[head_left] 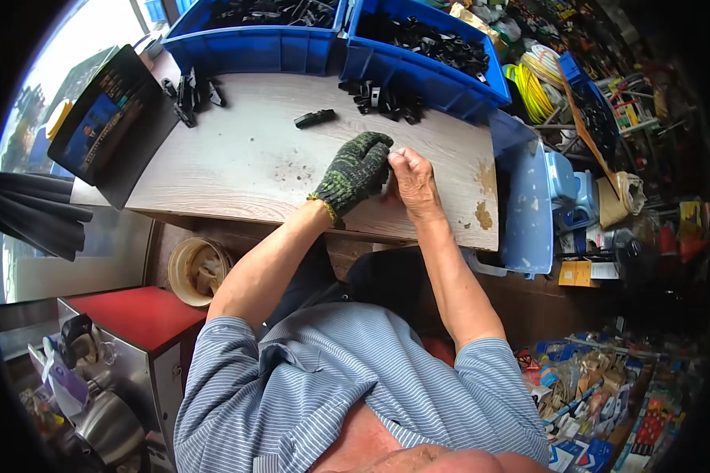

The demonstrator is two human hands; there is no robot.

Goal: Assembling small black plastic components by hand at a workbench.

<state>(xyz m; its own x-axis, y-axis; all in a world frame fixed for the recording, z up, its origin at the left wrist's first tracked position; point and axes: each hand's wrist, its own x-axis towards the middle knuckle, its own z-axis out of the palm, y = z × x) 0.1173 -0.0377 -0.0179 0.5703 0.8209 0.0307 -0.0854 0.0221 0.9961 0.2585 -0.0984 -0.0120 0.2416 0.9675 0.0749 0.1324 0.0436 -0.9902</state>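
Note:
My left hand (352,175) wears a dark green and black knitted glove. Beside it my bare right hand (416,185) is closed, thumb and forefinger pinched right at the gloved fingertips. Both hands meet above the front part of the light wood-grain table (221,158). The gloved fingers are curled; whatever the two hands hold between them is hidden or too small to name. Beyond them lies a single black plastic part (315,118). A small pile of black parts (383,101) sits farther back, against a blue crate.
Two blue crates of black parts, a left crate (252,52) and a right crate (426,79), line the table's back. Several more black parts (186,98) lie near a propped screen (106,118). A pale blue plastic bin (526,205) stands right; a bucket (183,272) is below left.

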